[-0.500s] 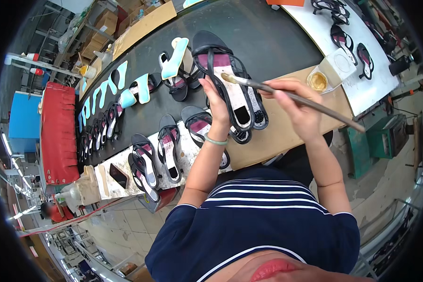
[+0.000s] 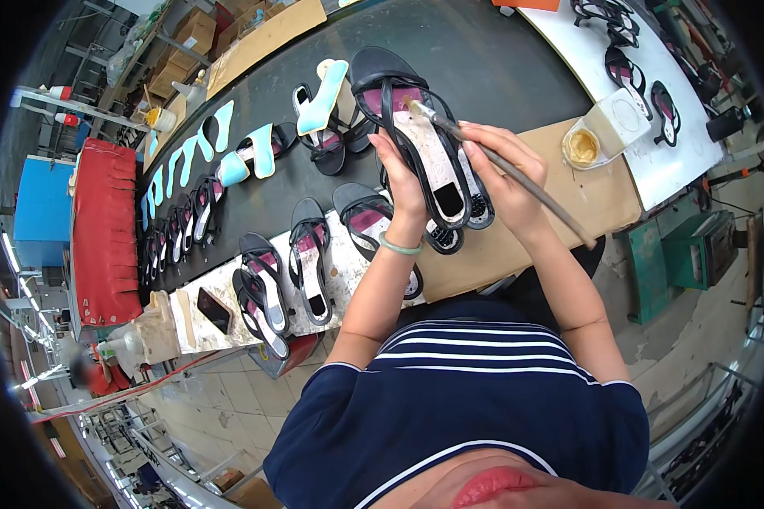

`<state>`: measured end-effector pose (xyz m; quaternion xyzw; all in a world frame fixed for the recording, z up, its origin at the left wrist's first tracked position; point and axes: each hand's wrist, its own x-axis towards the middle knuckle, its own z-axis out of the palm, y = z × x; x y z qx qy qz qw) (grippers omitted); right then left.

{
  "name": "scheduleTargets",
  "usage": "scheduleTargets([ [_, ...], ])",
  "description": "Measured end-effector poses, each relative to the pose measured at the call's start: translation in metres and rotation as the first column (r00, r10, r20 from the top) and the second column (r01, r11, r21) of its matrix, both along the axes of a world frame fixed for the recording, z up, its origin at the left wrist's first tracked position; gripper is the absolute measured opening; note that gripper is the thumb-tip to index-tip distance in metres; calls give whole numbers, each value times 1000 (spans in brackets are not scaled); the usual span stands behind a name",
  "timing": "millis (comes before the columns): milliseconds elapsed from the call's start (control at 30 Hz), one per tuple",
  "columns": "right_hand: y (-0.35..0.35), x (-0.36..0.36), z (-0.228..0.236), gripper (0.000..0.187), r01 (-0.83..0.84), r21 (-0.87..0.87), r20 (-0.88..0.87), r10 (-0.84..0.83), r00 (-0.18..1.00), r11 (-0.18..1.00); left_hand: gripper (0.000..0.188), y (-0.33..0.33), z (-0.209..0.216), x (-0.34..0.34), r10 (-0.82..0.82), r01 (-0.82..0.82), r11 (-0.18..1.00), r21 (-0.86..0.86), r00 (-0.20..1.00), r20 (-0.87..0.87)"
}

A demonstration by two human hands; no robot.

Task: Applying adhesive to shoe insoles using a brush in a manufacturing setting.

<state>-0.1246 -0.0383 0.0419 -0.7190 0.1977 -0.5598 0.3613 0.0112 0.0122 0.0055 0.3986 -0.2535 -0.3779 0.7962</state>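
Note:
A black strappy sandal point(image 2: 435, 161) with a pale insole and a purple-pink toe area is held up in front of me. My left hand point(image 2: 403, 188) is closed around its left edge. In my right hand point(image 2: 511, 174) is a long-handled brush point(image 2: 562, 216), gripped near the bristles. The bristle end touches or hovers just over the toe part of the insole, between the straps. Partly hidden behind this shoe, another sandal point(image 2: 481, 212) rests over the brown board. On the right stands an opened plastic tub point(image 2: 581, 148) of yellowish paste.
More black sandals point(image 2: 311, 263) stand along the near left edge of the dark table point(image 2: 484, 64). Farther back lie light-blue insole pieces point(image 2: 324, 102), some on sandals. A phone point(image 2: 215, 310) lies at left. Brown board point(image 2: 530, 246) covers the near edge; a white surface point(image 2: 696, 144) at right holds sandals.
The brush tip has moved from the middle of the insole up to the purple-pink toe area. My right hand has shifted left, closer to the sandal, while my left hand keeps its hold.

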Motion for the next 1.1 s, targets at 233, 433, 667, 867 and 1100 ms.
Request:
scheduleTargets([
  [233,1,20,-10,18,80,-154,5,-80,997,985,67,0,1,-2,-5,3,999,-38,999,-46],
  [433,2,23,-17,19,175,-279,3,-181,983,944,67,0,-1,-2,19,-21,999,-35,999,-31],
  [667,5,27,-14,17,164,-232,-30,-176,984,959,60,1,-6,1,-2,-2,998,-56,998,-65],
  [867,2,28,-10,15,129,-211,-26,-138,990,969,59,5,-4,2,-35,33,998,-49,999,-37],
  [1100,3,33,-4,15,75,-211,-12,-79,997,975,58,7,-7,3,-58,56,998,-34,996,-74],
])
